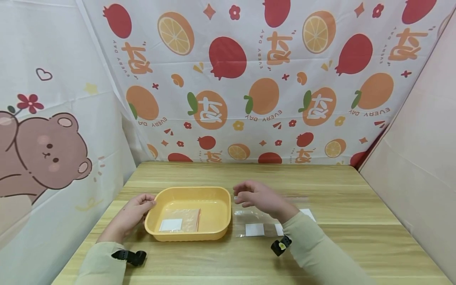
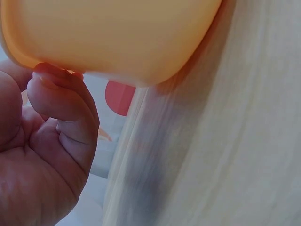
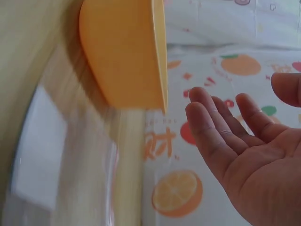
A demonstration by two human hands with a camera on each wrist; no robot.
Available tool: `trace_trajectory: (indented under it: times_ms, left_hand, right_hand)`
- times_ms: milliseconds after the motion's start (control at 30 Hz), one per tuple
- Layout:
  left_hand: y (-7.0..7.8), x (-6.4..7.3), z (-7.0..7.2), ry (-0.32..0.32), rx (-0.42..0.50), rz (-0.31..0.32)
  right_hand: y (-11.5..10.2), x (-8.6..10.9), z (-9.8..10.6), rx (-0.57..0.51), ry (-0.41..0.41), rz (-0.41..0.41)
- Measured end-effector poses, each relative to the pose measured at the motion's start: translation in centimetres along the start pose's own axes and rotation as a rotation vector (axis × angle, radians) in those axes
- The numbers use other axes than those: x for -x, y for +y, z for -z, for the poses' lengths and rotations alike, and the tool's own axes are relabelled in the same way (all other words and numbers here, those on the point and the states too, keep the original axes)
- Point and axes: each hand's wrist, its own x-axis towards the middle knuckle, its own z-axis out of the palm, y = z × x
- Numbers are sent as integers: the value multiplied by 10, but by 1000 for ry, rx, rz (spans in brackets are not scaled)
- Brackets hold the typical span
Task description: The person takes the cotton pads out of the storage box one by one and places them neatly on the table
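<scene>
Two bare hands come into our view. The left hand (image 1: 133, 215) grips the side rim of the yellow tray (image 1: 189, 236), its fingers (image 2: 66, 101) bent and pinching the edge, so we find the tray just to the right of those fingertips, on the wooden table (image 1: 356, 209). Inside it, a little past the left fingers, lies a clear bag (image 1: 190, 217) with a red strip at its far end from them; a white piece (image 1: 171, 225) (in the bag or under it, we cannot tell) sits at the end nearer those fingers. The right hand (image 1: 261, 200) hangs in the air, its fingers (image 3: 207, 127) loosely bent with gaps between some of them and the thumb (image 3: 287, 89) well apart. We see its fingertips near the tray's right side, not touching it. Below the right palm and fingers, clear plastic (image 1: 246, 217) with more white pieces (image 1: 254, 229) lies on the table; the hand and forearm hide part, so we cannot count the bags. Beyond both sets of fingers hangs a fruit-printed cloth (image 1: 292, 87).
</scene>
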Motion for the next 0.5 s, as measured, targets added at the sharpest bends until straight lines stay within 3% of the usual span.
trace_trajectory:
  times_ms: [133, 500]
  left_hand:
    - [-1, -1, 0, 5, -3, 2]
    - [1, -1, -1, 2, 7, 9]
  right_hand:
    - [0, -10, -16, -70, -19, -13]
    - [3, -33, -58, -128, -3, -80]
